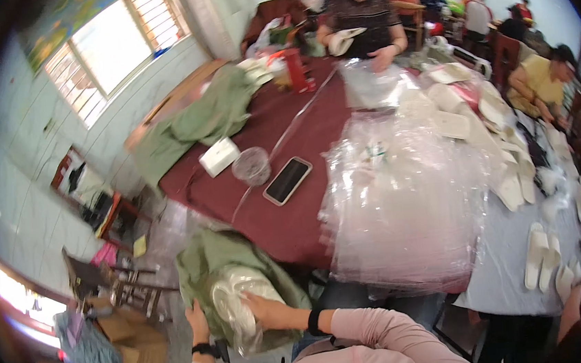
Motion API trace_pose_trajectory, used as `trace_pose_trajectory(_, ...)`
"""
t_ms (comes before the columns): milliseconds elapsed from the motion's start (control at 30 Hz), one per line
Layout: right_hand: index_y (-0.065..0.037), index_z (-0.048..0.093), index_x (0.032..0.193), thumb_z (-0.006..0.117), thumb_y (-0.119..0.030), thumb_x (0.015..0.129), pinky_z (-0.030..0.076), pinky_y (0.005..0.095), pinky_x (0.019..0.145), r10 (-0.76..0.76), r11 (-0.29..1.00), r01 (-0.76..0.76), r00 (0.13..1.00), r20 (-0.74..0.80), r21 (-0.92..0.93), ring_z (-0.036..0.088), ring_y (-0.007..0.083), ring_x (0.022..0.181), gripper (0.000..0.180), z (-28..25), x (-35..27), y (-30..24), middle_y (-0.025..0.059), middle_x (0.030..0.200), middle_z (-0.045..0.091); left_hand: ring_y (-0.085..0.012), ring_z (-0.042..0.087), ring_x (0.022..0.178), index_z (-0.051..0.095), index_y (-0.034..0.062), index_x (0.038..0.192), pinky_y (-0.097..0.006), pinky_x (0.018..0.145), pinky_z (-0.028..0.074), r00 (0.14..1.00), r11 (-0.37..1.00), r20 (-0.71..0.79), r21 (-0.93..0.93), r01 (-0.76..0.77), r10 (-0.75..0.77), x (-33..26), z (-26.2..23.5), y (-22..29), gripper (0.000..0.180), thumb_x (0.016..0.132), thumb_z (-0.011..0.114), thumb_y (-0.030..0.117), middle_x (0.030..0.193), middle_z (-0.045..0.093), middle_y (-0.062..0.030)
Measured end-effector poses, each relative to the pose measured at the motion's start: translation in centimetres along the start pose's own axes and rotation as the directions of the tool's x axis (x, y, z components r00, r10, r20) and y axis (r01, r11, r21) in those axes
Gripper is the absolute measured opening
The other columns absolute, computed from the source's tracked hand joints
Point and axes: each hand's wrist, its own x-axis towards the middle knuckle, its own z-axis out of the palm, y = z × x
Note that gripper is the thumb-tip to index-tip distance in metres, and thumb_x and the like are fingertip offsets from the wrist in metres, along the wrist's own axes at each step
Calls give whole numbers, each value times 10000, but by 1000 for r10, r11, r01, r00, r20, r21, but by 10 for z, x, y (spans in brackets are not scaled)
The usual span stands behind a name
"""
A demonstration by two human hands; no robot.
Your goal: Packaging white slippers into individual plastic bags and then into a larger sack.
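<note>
My right hand (269,313) is closed on a pair of white slippers (240,296) in a clear plastic bag. They are at the mouth of a green cloth sack (207,254), below the table's near left corner. On the sack's left edge, my left hand (196,322) grips the cloth. A large pile of clear plastic bags (403,206) covers the table to the right of my hands.
On the dark red table (294,219) lie a phone (288,181), a clear plastic bowl (251,166) and a white box (219,157). Across it, a person (364,19) holds a slipper. More slippers (540,256) lie at right. A wooden stool (138,291) stands left.
</note>
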Motion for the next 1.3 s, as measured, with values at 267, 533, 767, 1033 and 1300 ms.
trace_pose_trajectory(267, -53, 484, 1196, 554, -123, 770, 495, 438, 606, 404, 837, -354, 914, 36, -418, 602, 291, 634, 438, -14, -39, 25, 74, 688, 599, -313, 507, 1090, 426, 58, 1330, -409, 910, 411, 839, 314, 156, 879, -358, 522, -46, 46, 32, 629, 810, 656, 327, 1221, 512, -188)
trace_pose_trajectory(533, -4, 561, 1136, 665, -293, 722, 450, 450, 744, 105, 975, -80, 988, -112, 209, 580, 371, 839, 516, -6, -19, 13, 201, 908, 627, -450, 421, 1156, 506, -30, 1202, -594, 997, 257, 485, 102, 814, 479, -872, 319, -79, 75, 30, 573, 801, 543, 378, 1228, 495, -251)
trace_pose_trajectory(767, -33, 336, 1345, 715, -553, 705, 394, 468, 926, 159, 936, -101, 976, -150, 336, 466, 370, 1151, 908, -9, -55, 53, 221, 1308, 432, -416, 447, 1099, 490, 39, 1251, -538, 931, 345, 294, -39, 870, 336, -941, 396, -75, 66, 52, 674, 702, 677, 382, 1225, 465, -244)
trace_pose_trajectory(1033, -163, 610, 954, 649, -572, 639, 336, 606, 885, -106, 765, 237, 963, 246, -599, 540, 243, 986, 517, -29, -90, 64, 38, 915, 618, -421, 445, 1022, 526, 43, 1193, -583, 910, 316, 323, -47, 880, 360, -932, 348, -64, 52, 57, 629, 660, 655, 352, 1102, 492, -219)
trace_pose_trajectory(1300, -61, 666, 663, 602, -106, 667, 497, 384, 750, -177, 845, 234, 971, 162, -480, 601, 302, 807, 78, -26, -83, 53, 116, 785, 632, -406, 449, 1131, 500, 155, 1273, -553, 934, 363, 366, -92, 924, 376, -922, 111, -64, 54, 49, 613, 751, 615, 455, 1255, 479, -215)
